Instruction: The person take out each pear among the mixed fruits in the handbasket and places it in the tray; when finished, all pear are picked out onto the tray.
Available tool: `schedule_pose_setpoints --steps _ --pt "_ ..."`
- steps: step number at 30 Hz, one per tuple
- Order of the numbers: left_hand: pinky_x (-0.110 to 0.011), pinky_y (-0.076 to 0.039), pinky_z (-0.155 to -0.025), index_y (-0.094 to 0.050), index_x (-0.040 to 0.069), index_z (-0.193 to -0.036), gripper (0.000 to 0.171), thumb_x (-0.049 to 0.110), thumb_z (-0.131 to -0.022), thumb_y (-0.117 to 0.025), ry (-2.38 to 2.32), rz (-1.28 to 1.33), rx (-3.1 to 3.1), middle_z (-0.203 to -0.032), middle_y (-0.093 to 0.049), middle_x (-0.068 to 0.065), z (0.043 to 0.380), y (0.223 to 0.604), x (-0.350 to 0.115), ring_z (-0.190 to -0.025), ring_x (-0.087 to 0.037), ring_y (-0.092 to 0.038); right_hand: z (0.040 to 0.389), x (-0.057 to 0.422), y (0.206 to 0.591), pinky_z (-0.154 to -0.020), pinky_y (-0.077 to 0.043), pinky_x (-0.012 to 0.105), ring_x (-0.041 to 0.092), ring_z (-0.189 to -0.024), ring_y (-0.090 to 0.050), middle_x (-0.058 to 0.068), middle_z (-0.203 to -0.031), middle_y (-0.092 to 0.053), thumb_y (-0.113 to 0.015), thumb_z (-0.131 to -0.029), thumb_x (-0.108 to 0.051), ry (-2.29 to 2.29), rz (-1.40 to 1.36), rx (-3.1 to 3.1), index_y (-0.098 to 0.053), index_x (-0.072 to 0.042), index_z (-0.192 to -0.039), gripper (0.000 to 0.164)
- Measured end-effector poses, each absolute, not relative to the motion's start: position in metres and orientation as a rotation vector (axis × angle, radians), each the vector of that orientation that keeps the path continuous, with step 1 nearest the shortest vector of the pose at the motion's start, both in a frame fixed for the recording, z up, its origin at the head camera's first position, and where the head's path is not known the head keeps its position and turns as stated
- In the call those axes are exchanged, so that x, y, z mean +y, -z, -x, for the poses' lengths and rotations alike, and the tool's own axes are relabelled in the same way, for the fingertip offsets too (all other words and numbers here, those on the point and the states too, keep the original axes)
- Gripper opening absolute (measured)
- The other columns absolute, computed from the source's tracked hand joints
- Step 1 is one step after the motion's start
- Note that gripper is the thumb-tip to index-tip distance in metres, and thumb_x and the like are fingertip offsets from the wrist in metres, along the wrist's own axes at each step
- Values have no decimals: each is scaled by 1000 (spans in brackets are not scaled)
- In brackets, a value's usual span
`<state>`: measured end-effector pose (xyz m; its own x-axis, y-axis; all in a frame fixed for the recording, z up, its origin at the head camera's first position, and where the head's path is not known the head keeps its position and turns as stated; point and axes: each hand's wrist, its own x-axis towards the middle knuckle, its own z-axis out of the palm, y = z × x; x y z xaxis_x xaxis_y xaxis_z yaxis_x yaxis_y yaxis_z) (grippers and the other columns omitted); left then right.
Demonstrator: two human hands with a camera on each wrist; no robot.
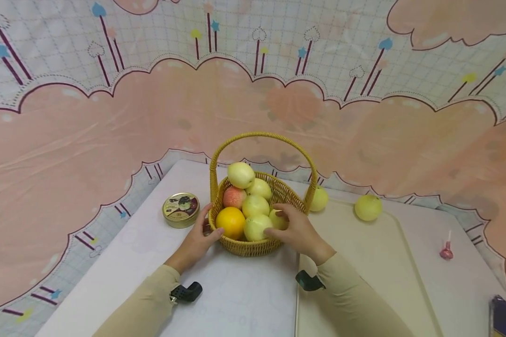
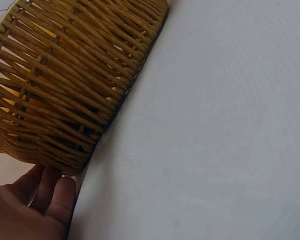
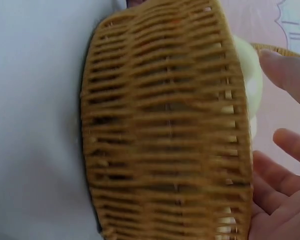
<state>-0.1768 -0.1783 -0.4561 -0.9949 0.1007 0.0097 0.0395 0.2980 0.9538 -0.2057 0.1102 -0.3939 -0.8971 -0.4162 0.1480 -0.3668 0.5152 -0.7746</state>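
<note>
A wicker basket [image 1: 247, 247] with a tall arched handle stands on the white table. Inside it are an orange [image 1: 230, 223], a reddish fruit [image 1: 234, 197] and several pale green fruits [image 1: 255, 206]. My left hand [image 1: 197, 241] holds the basket's left side, thumb at the front rim; in the left wrist view its fingertips [image 2: 63, 192] touch the lower wickerwork. Over the right rim, my right hand [image 1: 298, 229] has loosely bent fingers around a pale green fruit [image 1: 278, 220] without a visible grip. Its thumb touches the front pale green fruit [image 1: 257, 228].
A round gold tin [image 1: 181, 210] sits left of the basket. To the right lies a cream tray [image 1: 354, 262], with one pale green fruit [image 1: 368, 208] at its far edge and another fruit [image 1: 319, 199] behind the handle. Farther right is a wrapped lollipop [image 1: 446, 252].
</note>
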Motion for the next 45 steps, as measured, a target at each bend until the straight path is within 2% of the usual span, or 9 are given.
schedule_pose_setpoints --steps 13,24,33,45 --pt "-52 -36 -106 -11 19 -161 80 26 -100 -62 -1828 -136 2490 -145 -40 -28 174 455 -177 -127 -38 -45 203 87 394 -97 -46 45 28 -115 -57 11 -134 -59 -82 -83 -33 1263 807 2708 -56 -4 -137 66" --pt "-54 -36 -107 -10 19 -161 81 27 -100 -62 -1822 -134 2492 -146 -39 -28 174 454 -176 -129 -39 -43 202 73 395 -100 -44 45 28 -121 -56 11 -133 -60 -81 -81 -36 1177 819 2782 -61 -7 -134 64" --pt "-55 -35 -108 -9 19 -161 80 26 -100 -61 -1828 -127 2483 -148 -36 -30 174 453 -176 -130 -41 -42 201 70 393 -98 -46 45 27 -115 -59 10 -126 -65 -80 -82 -31 1185 816 2786 -67 -5 -126 52" --pt "-55 -36 -107 -9 18 -161 81 27 -100 -62 -1831 -132 2478 -147 -37 -29 174 454 -177 -129 -40 -43 198 82 385 -95 -47 44 26 -111 -59 7 -123 -66 -83 -81 -23 1423 815 2812 -67 -5 -123 48"
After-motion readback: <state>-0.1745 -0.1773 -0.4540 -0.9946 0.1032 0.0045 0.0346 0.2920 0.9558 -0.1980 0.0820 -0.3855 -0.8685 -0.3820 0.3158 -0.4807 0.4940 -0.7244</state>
